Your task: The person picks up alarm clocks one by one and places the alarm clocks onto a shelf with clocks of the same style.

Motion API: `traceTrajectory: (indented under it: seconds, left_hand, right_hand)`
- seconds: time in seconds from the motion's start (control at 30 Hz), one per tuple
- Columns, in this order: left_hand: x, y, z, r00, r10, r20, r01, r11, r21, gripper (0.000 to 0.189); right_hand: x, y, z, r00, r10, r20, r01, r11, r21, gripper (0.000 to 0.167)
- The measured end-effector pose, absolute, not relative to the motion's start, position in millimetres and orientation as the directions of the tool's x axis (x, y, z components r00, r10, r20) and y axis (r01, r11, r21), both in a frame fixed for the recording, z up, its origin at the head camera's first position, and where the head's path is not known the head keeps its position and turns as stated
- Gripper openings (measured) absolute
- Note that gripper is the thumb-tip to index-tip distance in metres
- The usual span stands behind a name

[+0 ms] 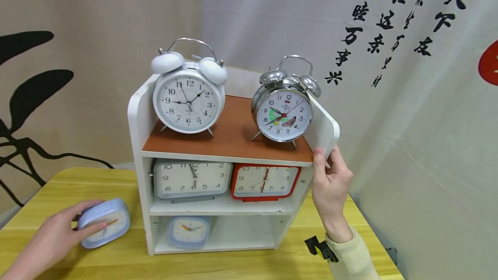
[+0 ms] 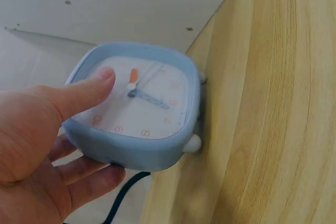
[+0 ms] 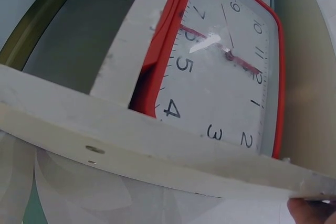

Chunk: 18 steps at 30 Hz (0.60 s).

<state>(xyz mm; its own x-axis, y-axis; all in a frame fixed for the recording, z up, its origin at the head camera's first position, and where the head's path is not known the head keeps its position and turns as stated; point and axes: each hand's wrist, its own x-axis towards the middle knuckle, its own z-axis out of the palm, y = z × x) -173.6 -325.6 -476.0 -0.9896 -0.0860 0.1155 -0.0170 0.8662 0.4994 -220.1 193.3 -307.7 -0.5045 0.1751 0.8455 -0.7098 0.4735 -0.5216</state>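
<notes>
At the left, my left hand (image 1: 52,239) holds a light blue square alarm clock (image 1: 116,221) just above or on the table; I cannot tell which. The left wrist view shows the thumb on the face of this clock (image 2: 152,114) and fingers underneath. My right hand (image 1: 330,189) grips the right side panel of a white shelf unit (image 1: 324,128), thumb at its front edge. In the right wrist view only a fingertip (image 3: 312,212) shows at that panel. A matching blue clock (image 1: 189,232) stands in the bottom compartment, at its left.
On the brown top stand a white twin-bell clock (image 1: 188,98) and a silver twin-bell clock (image 1: 284,113). The middle compartment holds a grey clock (image 1: 192,180) and a red clock (image 1: 266,180). The yellow wood table (image 1: 89,180) carries the unit; a lettered cloth (image 1: 428,98) hangs behind.
</notes>
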Motion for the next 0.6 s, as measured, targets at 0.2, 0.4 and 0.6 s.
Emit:
traceTrajectory:
  seconds: [0.2, 0.4, 0.6]
  left_hand:
    - [-160.4, -319.9, -471.8, -0.997, -0.046, 0.069, -0.005, 0.866, 0.499, 0.075]
    - [-143.4, -310.9, -466.7, -0.999, -0.048, 0.026, -0.027, 0.851, 0.524, 0.076]
    - [-134.5, -304.0, -466.1, -0.999, -0.018, -0.052, -0.042, 0.849, 0.527, 0.078]
  right_hand:
    - [-220.3, 191.9, -308.3, -0.506, 0.170, 0.845, -0.712, 0.470, -0.521, 0.032]
    - [-220.9, 190.8, -307.2, -0.507, 0.170, 0.845, -0.711, 0.472, -0.522, 0.032]
    - [-220.8, 192.4, -308.0, -0.501, 0.176, 0.848, -0.705, 0.485, -0.517, 0.032]
